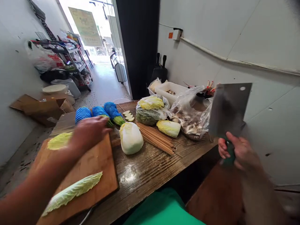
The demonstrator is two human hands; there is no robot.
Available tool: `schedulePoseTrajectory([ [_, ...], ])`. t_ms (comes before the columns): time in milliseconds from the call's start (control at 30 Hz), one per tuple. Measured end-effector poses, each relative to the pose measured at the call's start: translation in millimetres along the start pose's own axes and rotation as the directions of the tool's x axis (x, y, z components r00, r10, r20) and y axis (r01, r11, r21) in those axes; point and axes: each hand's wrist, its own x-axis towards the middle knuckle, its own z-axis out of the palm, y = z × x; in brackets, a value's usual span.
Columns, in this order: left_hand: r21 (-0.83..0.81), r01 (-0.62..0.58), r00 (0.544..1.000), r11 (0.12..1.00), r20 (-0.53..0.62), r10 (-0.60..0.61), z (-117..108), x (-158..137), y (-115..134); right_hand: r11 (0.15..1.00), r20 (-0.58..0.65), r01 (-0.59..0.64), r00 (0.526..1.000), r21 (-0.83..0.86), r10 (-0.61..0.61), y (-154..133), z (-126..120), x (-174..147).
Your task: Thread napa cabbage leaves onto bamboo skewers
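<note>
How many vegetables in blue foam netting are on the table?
3, side by side: the leftmost vegetable and the middle vegetable just beyond the left hand, and the rightmost vegetable nearest the pale slices. The hand may hide more.

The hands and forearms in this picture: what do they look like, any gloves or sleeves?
Human hands, no gloves: the left hand and right hand are bare, as are both forearms, with no sleeves or cables visible. A green garment shows below.
</note>
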Motion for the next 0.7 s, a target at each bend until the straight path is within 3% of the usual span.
schedulePoseTrajectory([
  [33, 0.001, -0.114, 0.994, 0.994, -0.005, 0.114, 2, 11, 38, 0.999, -0.010, 0.016, 1.000, 0.029, -0.015, 5, 3, -3],
  [67, 0.034, -0.333, 0.942, 0.942, -0.018, 0.334, 6, 22, 76, 0.999, -0.015, 0.026, 1.000, 0.048, -0.025, 10, 6, -5],
  [133, 0.091, -0.626, 0.771, 0.774, -0.078, 0.632, 19, 45, 145, 0.997, -0.019, 0.033, 0.999, 0.072, -0.032, 20, 9, -10],
  [167, 0.110, -0.684, 0.712, 0.721, -0.116, 0.693, 27, 55, 172, 0.997, -0.016, 0.030, 0.999, 0.077, -0.028, 24, 8, -12],
  [200, 0.125, -0.711, 0.682, 0.692, -0.117, 0.722, 37, 66, 194, 0.997, -0.011, 0.025, 1.000, 0.078, -0.024, 28, 6, -16],
  [300, 0.166, -0.701, 0.694, 0.694, -0.065, 0.717, 63, 89, 228, 0.997, -0.005, 0.005, 1.000, 0.071, -0.005, 40, -6, -27],
  [467, 0.229, -0.692, 0.688, 0.685, -0.081, 0.722, 94, 101, 239, 1.000, -0.059, -0.023, 0.998, 0.004, 0.023, 53, -27, -40],
  [700, 0.262, -0.647, 0.707, 0.716, -0.146, 0.692, 102, 94, 253, 1.000, -0.116, -0.007, 0.993, -0.005, 0.007, 58, -35, -40],
])
